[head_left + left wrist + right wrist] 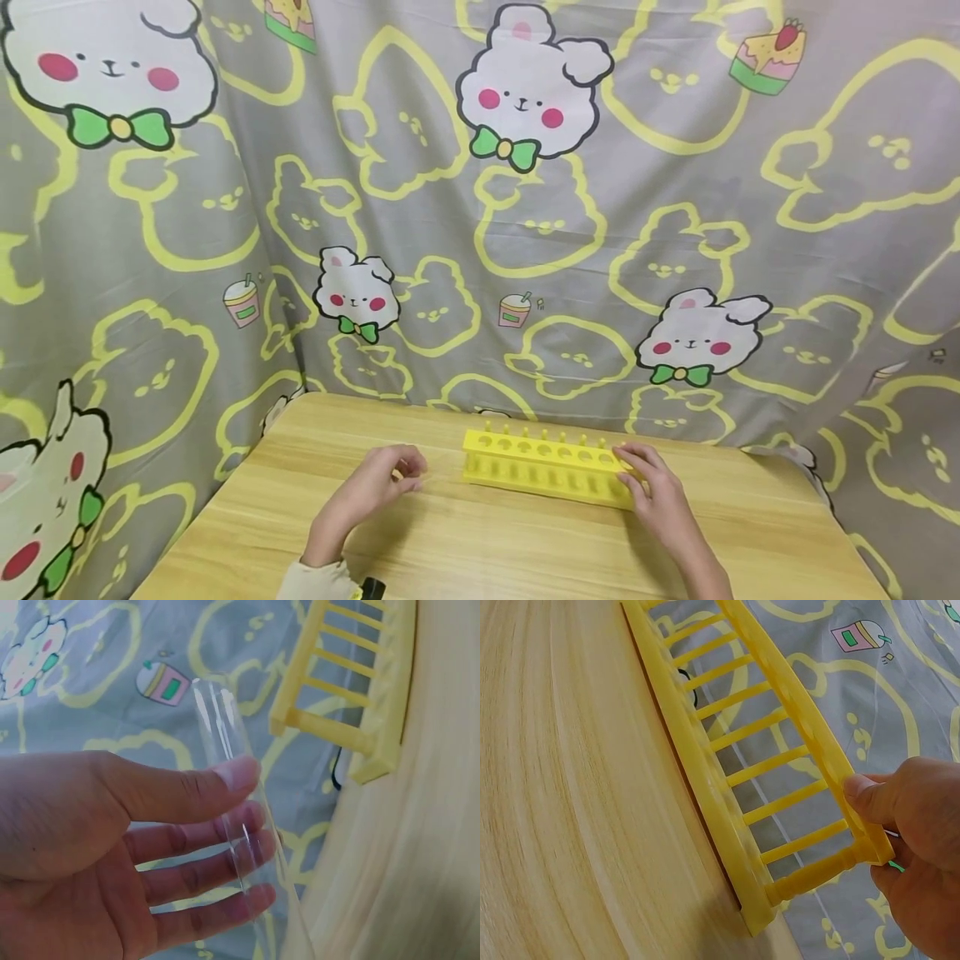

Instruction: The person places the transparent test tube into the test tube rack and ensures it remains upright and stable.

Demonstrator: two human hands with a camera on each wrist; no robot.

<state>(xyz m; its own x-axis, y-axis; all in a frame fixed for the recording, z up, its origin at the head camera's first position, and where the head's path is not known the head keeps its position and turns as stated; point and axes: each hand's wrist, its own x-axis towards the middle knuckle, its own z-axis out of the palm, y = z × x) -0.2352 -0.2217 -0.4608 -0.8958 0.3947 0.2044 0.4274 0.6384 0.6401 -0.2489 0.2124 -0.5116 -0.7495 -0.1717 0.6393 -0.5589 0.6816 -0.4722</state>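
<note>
A clear, empty-looking test tube (219,724) is pinched between the thumb and fingertips of my left hand (180,840). In the head view this left hand (375,485) is to the left of a yellow test tube rack (551,457), and the tube barely shows there. The rack stands lengthwise on the table, with a row of round holes along its top and a row of pegs behind. My right hand (658,487) grips the rack's right end. In the right wrist view, the thumb of that hand (922,840) presses on the top bar's corner, with other fingers behind it.
The wooden table (480,542) carries the rack near its far side. A grey curtain (420,225) with rabbit and drink prints hangs behind the table and down both sides. A black strap end (372,588) shows by the left sleeve (318,581).
</note>
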